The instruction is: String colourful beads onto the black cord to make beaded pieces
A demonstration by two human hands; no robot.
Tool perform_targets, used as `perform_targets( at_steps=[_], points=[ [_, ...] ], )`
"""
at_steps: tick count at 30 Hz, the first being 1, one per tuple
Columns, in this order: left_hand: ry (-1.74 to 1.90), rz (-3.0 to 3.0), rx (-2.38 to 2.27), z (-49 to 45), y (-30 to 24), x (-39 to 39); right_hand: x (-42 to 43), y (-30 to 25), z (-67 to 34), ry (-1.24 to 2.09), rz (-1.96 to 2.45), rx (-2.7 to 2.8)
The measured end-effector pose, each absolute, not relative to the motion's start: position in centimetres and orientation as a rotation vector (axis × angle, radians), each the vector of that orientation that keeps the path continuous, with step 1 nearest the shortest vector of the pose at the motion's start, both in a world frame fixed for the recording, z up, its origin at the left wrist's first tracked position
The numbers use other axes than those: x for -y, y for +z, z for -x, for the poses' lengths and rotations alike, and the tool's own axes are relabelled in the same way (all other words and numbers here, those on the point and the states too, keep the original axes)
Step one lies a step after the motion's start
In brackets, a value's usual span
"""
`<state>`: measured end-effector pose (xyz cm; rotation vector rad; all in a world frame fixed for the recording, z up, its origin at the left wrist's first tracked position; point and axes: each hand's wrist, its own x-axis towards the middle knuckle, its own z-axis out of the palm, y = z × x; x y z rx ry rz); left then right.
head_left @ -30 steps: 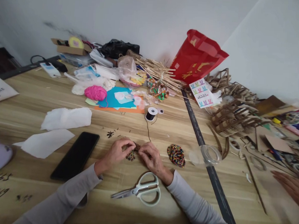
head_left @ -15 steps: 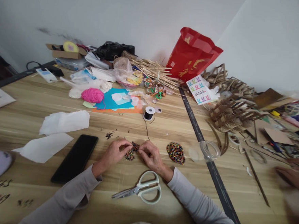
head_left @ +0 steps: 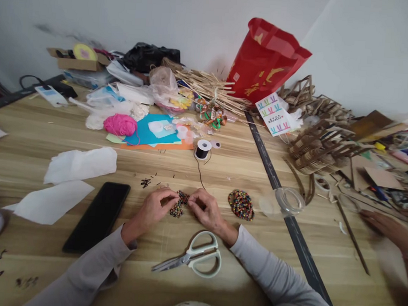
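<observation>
A small cluster of dark multicoloured beads [head_left: 176, 210] lies on the table between my hands. My left hand [head_left: 156, 209] pinches at its left edge, thumb and index finger together on the strung beads. From the other side, my right hand [head_left: 205, 209] has its fingertips closed at the cluster's right end; what exactly it grips is hidden. Black cord runs from a spool [head_left: 203, 149] down toward my right hand. A coiled heap of beaded strands [head_left: 241, 204] rests to the right. White-handled scissors [head_left: 197, 255] lie just below my hands.
A black phone [head_left: 97, 218] and white paper towels [head_left: 80, 164] are on the left. Short black bits [head_left: 145, 182] lie beyond my left hand. Clear tape rings [head_left: 289, 201] and woven baskets [head_left: 316, 149] are to the right. Another person's hand [head_left: 384, 225] is at far right.
My view has shifted slightly to the right. My hands keep nearly the same pinch at the beads. The other person's hand at far right has moved further into view.
</observation>
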<state>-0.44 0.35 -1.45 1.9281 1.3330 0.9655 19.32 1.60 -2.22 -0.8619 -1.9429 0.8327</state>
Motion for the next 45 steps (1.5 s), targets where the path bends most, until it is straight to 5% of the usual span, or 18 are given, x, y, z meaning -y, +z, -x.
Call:
perform_targets(
  at_steps=[45],
  points=[
    [0.713, -2.331, -1.335, -0.4, -1.7, -0.5, -1.6, -2.3, -19.4, 0.844, 0.863, 1.954]
  ],
)
